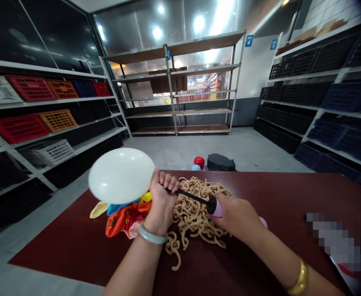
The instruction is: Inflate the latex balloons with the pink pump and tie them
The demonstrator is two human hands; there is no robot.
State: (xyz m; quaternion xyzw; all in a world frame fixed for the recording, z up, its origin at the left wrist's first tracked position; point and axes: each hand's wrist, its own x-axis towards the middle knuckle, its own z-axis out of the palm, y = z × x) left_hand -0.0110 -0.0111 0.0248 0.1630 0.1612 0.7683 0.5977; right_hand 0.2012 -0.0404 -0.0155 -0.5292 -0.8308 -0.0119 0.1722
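A large, inflated white balloon (121, 176) hangs over the left part of the table. My left hand (164, 191) is closed at its neck, around the end of a black rod; the exact grip is hidden by the fingers. The rod belongs to a lilac and black balloon pump (211, 206), whose body my right hand (237, 216) wraps around. Beneath the rod lies a heap of tan, curled, rope-like pieces (195, 213). Flat, colourful balloons or wrappers (121, 220) lie beside my left wrist, in orange, blue, yellow and pink.
The dark red table (275, 197) carries a partly blurred-out flat item (337, 242) at right. Beyond its far edge, a red ball or balloon (199, 162), a light blue one (195, 167) and a dark grey bag (220, 162) are on the floor. Shelves with crates (19, 125) line both sides.
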